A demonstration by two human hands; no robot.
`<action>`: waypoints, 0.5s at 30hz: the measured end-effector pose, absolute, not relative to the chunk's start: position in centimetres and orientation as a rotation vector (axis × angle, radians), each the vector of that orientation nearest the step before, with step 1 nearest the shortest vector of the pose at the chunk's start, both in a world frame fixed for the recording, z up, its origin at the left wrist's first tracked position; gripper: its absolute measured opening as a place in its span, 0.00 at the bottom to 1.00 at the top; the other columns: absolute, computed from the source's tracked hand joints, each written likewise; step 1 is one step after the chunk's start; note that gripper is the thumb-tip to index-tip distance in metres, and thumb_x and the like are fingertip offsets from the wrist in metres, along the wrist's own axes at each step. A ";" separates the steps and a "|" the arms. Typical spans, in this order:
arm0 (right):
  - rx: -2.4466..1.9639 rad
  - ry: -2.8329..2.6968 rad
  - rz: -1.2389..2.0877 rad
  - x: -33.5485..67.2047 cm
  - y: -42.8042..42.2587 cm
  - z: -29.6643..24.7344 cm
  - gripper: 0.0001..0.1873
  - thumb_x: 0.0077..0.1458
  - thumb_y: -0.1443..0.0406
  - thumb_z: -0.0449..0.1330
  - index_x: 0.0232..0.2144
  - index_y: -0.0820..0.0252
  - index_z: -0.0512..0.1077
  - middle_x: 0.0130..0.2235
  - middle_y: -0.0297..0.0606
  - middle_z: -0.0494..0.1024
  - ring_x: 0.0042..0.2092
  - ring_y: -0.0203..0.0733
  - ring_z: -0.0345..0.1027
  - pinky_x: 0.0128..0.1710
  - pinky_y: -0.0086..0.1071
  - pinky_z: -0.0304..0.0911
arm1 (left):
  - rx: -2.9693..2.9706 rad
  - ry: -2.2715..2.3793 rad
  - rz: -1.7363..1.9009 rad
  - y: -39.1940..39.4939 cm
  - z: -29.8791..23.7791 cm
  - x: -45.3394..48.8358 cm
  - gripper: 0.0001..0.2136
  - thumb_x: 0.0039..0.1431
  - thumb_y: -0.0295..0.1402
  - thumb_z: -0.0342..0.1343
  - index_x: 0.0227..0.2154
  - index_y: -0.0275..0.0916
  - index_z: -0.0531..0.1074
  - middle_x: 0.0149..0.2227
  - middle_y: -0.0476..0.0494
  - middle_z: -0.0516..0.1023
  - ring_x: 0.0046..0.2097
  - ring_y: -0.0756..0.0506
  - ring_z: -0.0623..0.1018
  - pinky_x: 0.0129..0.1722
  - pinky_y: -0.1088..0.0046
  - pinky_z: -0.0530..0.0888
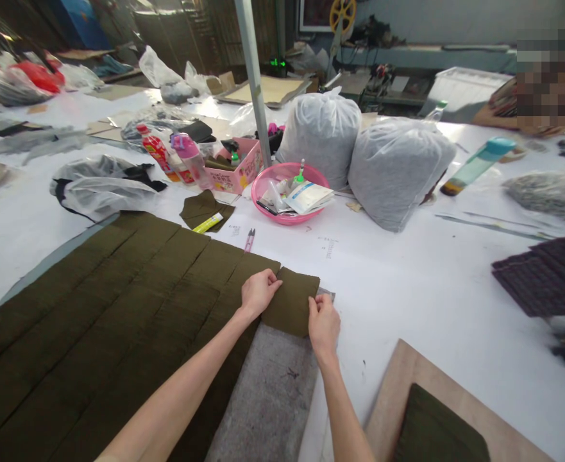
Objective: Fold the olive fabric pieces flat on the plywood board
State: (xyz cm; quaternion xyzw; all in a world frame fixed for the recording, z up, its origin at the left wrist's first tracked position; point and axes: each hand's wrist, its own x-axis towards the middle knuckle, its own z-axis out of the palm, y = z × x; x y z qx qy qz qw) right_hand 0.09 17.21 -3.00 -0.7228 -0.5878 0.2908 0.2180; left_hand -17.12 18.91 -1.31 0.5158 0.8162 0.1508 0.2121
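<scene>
A small olive-green fabric piece (292, 298) lies on the far end of a grey felt-like board (272, 391). My left hand (259, 294) pinches its left edge, beside the seam with the neighbouring pieces. On its right edge, my right hand (324, 321) has thumb and fingers closed on the fabric. Rows of olive fabric panels (118, 308) spread to the left, edge against edge. Just beyond them lie pink-handled thread snips (249, 240), a yellow tube (208, 222) and a loose olive scrap (200, 206).
A pink basin (286, 218) of small items stands ahead, with two stuffed white bags (397, 173) behind it. A metal post (253, 77) rises there. At lower right, a wooden board (402, 366) bears a dark green fabric stack (438, 430). Striped dark cloth (546, 269) lies right.
</scene>
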 end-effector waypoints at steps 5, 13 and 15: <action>-1.979 -1.611 0.803 0.1 17.1 -3.2 0.10 0.59 0.59 0.49 0.29 0.56 0.65 0.26 0.35 0.76 0.28 0.41 0.66 0.26 0.30 0.46 | 1.393 2.264 0.468 18.8 -1.2 -17.0 0.09 0.54 0.40 0.58 0.25 0.42 0.72 0.25 0.53 0.76 0.29 0.50 0.73 0.25 0.75 0.58; -1.855 -1.457 0.897 0.6 17.2 -3.9 0.14 0.57 0.54 0.49 0.26 0.56 0.64 0.24 0.34 0.75 0.27 0.41 0.66 0.27 0.30 0.49 | 1.344 2.188 0.611 19.3 -1.6 -17.5 0.10 0.54 0.41 0.58 0.25 0.40 0.71 0.23 0.53 0.75 0.26 0.51 0.72 0.25 0.76 0.61; -1.861 -1.457 0.900 0.6 17.3 -4.0 0.14 0.57 0.54 0.49 0.26 0.56 0.64 0.24 0.34 0.75 0.27 0.41 0.66 0.28 0.29 0.49 | 1.346 2.194 0.598 19.5 -1.7 -17.5 0.10 0.54 0.41 0.58 0.24 0.41 0.72 0.23 0.53 0.75 0.26 0.51 0.72 0.25 0.76 0.60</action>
